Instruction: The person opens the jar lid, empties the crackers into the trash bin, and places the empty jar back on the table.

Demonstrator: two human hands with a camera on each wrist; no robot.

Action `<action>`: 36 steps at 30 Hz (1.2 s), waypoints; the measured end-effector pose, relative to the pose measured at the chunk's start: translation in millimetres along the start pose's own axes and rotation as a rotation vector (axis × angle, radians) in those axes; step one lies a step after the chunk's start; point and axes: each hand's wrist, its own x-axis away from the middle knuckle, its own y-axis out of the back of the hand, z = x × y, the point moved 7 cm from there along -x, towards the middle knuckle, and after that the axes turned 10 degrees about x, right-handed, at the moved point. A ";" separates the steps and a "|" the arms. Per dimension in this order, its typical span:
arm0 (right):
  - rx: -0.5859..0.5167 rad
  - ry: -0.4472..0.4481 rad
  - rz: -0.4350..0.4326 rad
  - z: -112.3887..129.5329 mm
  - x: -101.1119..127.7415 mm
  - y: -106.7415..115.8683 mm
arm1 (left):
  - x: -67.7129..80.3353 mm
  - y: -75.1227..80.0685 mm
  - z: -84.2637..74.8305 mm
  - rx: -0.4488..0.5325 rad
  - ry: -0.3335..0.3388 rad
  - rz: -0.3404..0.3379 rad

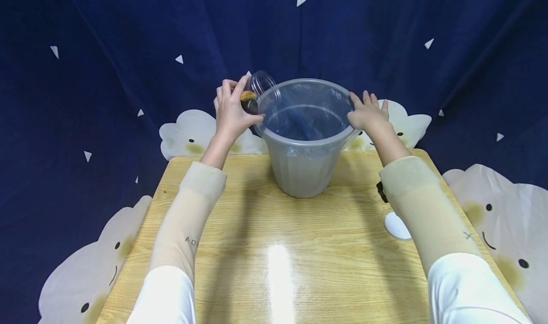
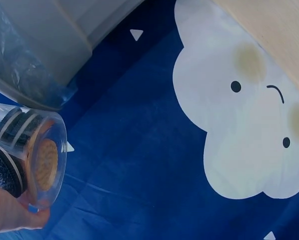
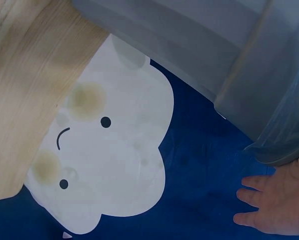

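A grey plastic bucket (image 1: 303,167) lined with a clear bag stands at the far edge of the wooden table (image 1: 274,248). My left hand (image 1: 231,111) grips a clear plastic jar (image 1: 260,87) tilted against the bucket's left rim. In the left wrist view the jar (image 2: 27,155) holds dark and tan round biscuits (image 2: 45,162). My right hand (image 1: 367,112) rests with straight fingers against the bucket's right rim; the right wrist view shows its palm (image 3: 279,202) spread beside the bucket wall (image 3: 199,55).
A white round lid (image 1: 396,226) lies on the table by my right forearm. Dark blue cloth with white triangles hangs behind. White cloud shapes (image 1: 190,133) with faces ring the table edges.
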 end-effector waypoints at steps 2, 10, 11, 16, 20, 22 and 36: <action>0.000 0.001 0.001 0.0 -0.1 0.0 | -1.2 -0.9 -1.0 -0.016 -0.002 0.016; 0.000 0.002 0.004 0.6 -0.2 0.7 | -7.2 -2.7 -6.3 -0.102 -0.046 0.068; -0.001 0.002 0.004 0.7 -0.1 0.8 | -8.1 -3.0 -7.1 -0.111 -0.051 0.075; 0.005 0.004 0.007 0.9 0.0 1.2 | -12.1 -4.7 -10.3 -0.136 -0.075 0.105; 0.005 0.005 0.008 0.9 0.3 1.1 | -14.1 -6.1 -11.3 -0.158 -0.076 0.122; 0.003 0.006 0.007 0.9 0.7 0.8 | -14.8 -7.0 -12.1 -0.169 -0.076 0.134; 0.009 0.007 0.001 0.2 0.4 0.5 | -19.9 -16.7 -23.5 -0.272 -0.118 0.205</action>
